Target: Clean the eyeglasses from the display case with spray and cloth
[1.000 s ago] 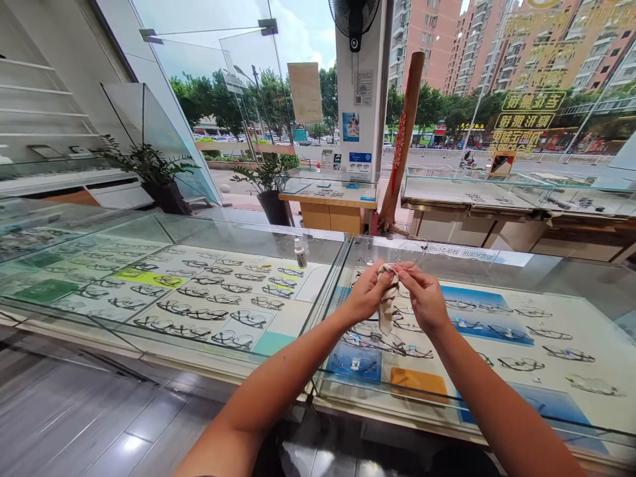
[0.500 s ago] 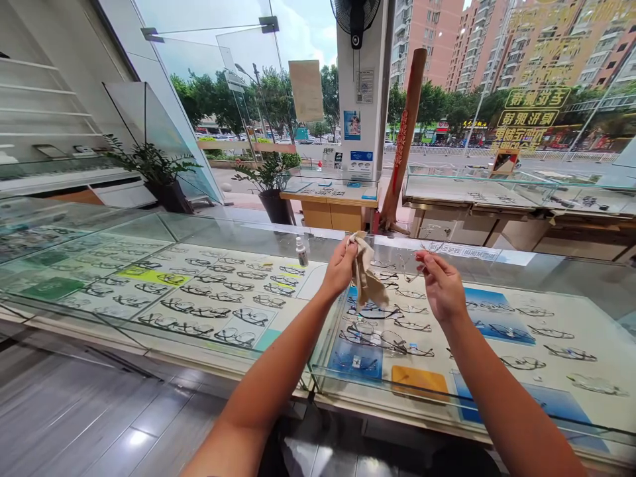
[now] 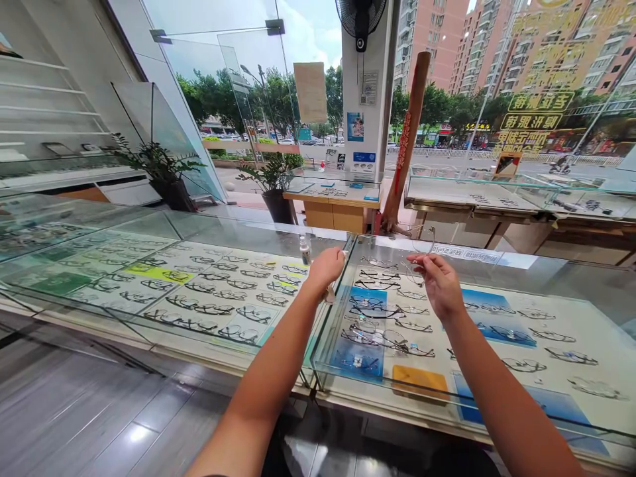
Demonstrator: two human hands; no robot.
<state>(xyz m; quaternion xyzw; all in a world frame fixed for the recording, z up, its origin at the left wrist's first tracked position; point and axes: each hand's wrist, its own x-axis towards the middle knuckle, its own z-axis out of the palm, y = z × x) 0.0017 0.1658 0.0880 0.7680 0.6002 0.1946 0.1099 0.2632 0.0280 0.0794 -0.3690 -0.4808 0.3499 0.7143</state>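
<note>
My left hand (image 3: 325, 270) is closed around a beige cloth (image 3: 330, 295), most of which is hidden behind the hand and wrist. Just left of those fingers, a small white spray bottle (image 3: 305, 252) stands upright on the glass top. My right hand (image 3: 440, 285) pinches a pair of thin-framed eyeglasses (image 3: 433, 233) between thumb and fingers, raised above the counter. The fine frame is hard to make out against the background.
Beneath both hands runs a glass display counter (image 3: 318, 361) with rows of eyeglasses inside. An orange-yellow case (image 3: 420, 383) lies in its front part. Beyond it stand potted plants (image 3: 277, 199), a smaller display case (image 3: 332, 199) and a leaning wooden post (image 3: 410, 132).
My left hand has moved left and slightly down with the cloth, closer to the spray bottle, and turned knuckles up. The eyeglasses in my right hand have tilted; that hand has barely shifted.
</note>
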